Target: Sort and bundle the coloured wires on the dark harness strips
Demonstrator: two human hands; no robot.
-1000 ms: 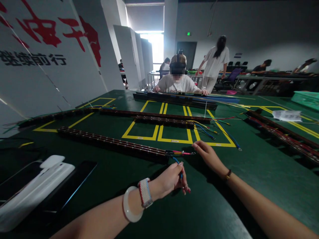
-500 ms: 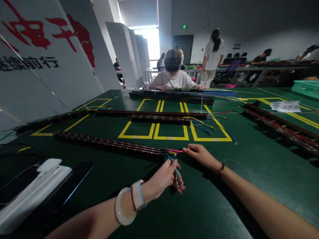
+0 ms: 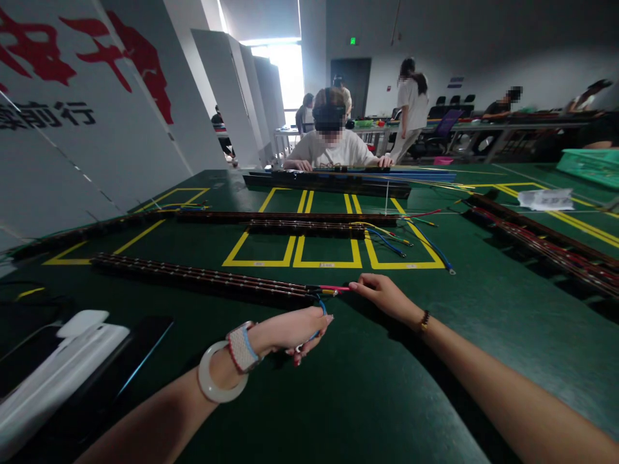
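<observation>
Right hand (image 3: pixel 380 293): thumb and forefinger pinch the red wire (image 3: pixel 338 288) near its tip.
Left hand (image 3: pixel 290 328): fingers curl closed around the blue wire (image 3: pixel 322 307).
Dark strip (image 3: pixel 207 278): near left on the green table (image 3: pixel 387 386), wired end rightward.
Wires: light grip, no tugging, seems wisest.
Left wall (image 3: pixel 145 142): reads "前行".
Tape labels (image 3: pixel 326 265): illegible.
</observation>
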